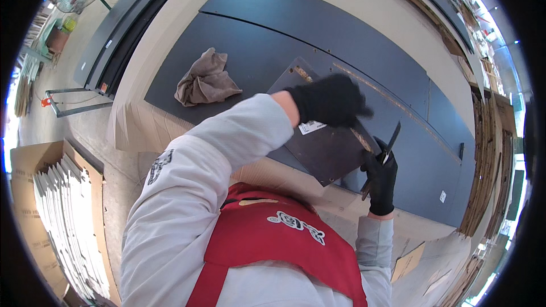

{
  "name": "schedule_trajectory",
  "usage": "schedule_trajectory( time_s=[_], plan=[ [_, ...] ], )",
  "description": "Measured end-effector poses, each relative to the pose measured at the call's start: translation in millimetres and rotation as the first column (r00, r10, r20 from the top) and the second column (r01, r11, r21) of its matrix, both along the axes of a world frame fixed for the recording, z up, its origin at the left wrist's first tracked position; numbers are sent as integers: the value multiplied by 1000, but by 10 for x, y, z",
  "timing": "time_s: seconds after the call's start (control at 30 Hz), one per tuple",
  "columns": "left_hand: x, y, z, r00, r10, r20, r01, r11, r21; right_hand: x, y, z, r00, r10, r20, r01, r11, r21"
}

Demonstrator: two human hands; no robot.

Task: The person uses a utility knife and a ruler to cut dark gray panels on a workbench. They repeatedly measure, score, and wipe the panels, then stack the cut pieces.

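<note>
Left hand [331,101]: black-gloved and blurred, over the small dark panel [333,156]; from here I can't tell whether the fingers are closed on anything.
Right hand [380,179]: also in a black glove, closed around a narrow dark strip [394,136] that pokes out past the fingers at both ends; its exact kind is unclear.
Small dark panel: mostly below and left of the two hands, lying at an angle, with a white label near the left wrist and patches of rough brown along its edge.
Large grey panels [432,167]: underneath, spreading beyond both hands.
Cloth [206,79]: crumpled, brownish, well left of the left hand.
Cardboard box [21,193]: far left of both hands, packed with upright white sheets [65,210].
Apron [284,230]: red, nearer the body than either hand.
</note>
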State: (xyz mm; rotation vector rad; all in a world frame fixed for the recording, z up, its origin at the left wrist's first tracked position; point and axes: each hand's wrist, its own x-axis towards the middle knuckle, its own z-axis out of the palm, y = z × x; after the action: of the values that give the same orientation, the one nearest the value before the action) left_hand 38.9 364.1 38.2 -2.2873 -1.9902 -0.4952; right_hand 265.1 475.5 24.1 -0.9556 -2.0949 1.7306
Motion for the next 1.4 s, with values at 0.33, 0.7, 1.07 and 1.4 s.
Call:
schedule_trajectory(
  time_s=[0.33, 0.7, 1.07, 1.4],
  plan=[
    [-780, -2481, -790, 645, 764, -16, -764, 645, 9, 135, 173, -625, 966, 26, 259, -134, 901, 412],
    [113, -480, -735, 893, 440, 96, -451, 868, 208, 136, 118, -701, 964, -28, 263, -82, 914, 398],
    [1057, -534, -909, 916, 251, 313, -271, 962, 24, 151, 88, -665, 969, -30, 246, -80, 901, 426],
    [1506, -761, -921, 962, 168, 217, -171, 985, -8, 124, 100, -648, 966, -15, 259, -98, 904, 416]
  ],
)
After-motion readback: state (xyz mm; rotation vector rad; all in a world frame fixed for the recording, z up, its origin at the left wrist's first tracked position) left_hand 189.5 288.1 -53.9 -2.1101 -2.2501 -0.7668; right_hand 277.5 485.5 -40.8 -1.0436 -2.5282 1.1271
